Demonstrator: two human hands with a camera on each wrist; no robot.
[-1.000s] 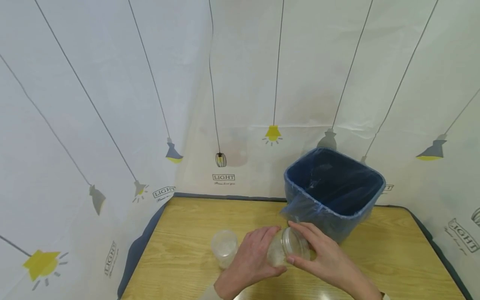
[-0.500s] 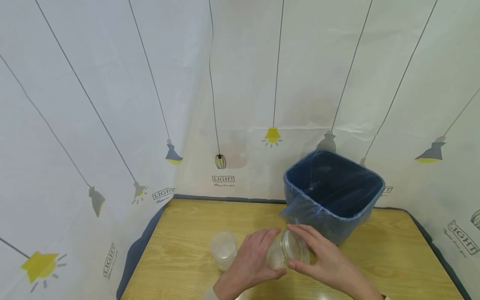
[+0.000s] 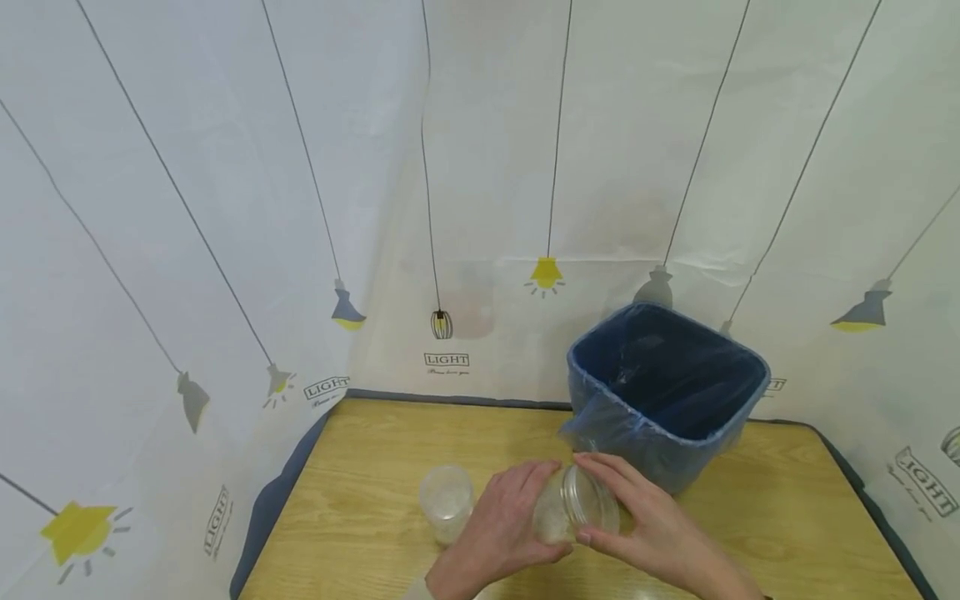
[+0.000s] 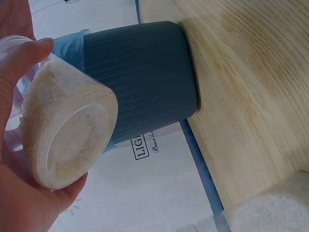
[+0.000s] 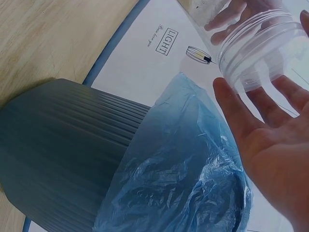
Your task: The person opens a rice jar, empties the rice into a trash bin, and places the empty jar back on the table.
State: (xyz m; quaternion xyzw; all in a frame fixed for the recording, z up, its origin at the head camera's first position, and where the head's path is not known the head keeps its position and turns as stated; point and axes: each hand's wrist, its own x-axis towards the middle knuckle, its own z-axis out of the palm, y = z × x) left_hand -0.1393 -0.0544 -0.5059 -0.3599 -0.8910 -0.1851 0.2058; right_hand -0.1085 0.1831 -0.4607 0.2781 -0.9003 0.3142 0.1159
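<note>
A clear plastic jar (image 3: 552,512) is tilted on its side between both hands, its threaded end to the right. Pale, grainy contents show through its base (image 4: 75,137) in the left wrist view. My left hand (image 3: 497,527) grips the jar's body, thumb and fingers on opposite sides. At the other end my right hand (image 3: 643,523) holds the clear, ribbed lid (image 5: 253,53) between thumb and fingertips. A second clear jar (image 3: 447,498) with whitish contents stands upright on the table, left of the left hand and partly covered by it.
Behind the right hand a dark bin (image 5: 72,150), lined with a blue plastic bag (image 3: 600,417), stands on the wooden table (image 3: 360,483). A white sheet (image 3: 480,167) printed with hanging lamps rises along the table's back and sides.
The head view has shifted very slightly. Both hands stay on the tilted jar with almost the same grip, and the standing jar and bin keep their places.
</note>
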